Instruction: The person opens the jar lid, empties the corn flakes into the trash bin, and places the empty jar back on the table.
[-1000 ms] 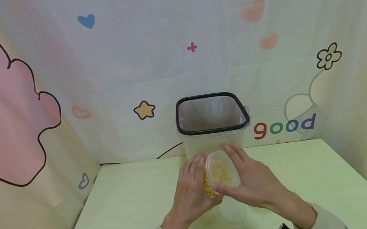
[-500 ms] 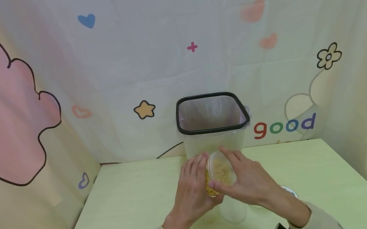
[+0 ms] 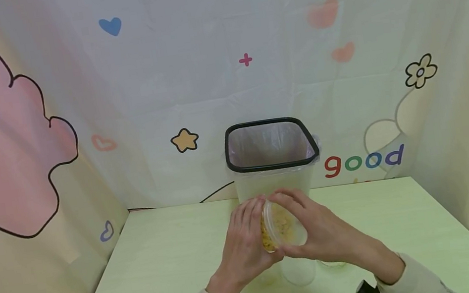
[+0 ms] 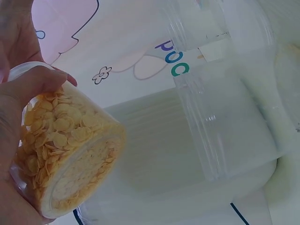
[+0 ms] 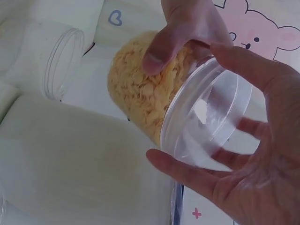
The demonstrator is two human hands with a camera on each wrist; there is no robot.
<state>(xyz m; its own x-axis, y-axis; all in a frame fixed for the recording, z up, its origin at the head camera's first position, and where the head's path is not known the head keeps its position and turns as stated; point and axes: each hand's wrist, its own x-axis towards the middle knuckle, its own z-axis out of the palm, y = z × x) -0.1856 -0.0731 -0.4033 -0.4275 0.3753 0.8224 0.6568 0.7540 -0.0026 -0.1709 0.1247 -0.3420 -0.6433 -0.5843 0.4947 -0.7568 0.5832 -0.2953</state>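
Observation:
My left hand [image 3: 247, 237] grips a clear plastic jar [image 4: 75, 150] of pale yellow flakes [image 5: 140, 89], held tilted above the table. Its thumb lies across the jar's side in both wrist views. Over the jar's mouth is a clear round lid [image 3: 288, 229], facing right. My right hand [image 3: 326, 226] holds this lid by the rim, fingers above and thumb below. From the right wrist view, the lid [image 5: 213, 112] sits against the jar's mouth; I cannot tell whether its threads are engaged.
Behind the hands stands a pale bin [image 3: 273, 181] with a black rim and a plastic liner. Clear jars [image 3: 299, 272] stand on the pale green table [image 3: 177, 254] under the hands. The left wrist view shows a clear jar [image 4: 229, 122] beside the bin.
My right hand's fingers have shifted on the lid: the thumb went from its face to the lower rim, the fingers to the upper rim. The left hand has hardly moved.

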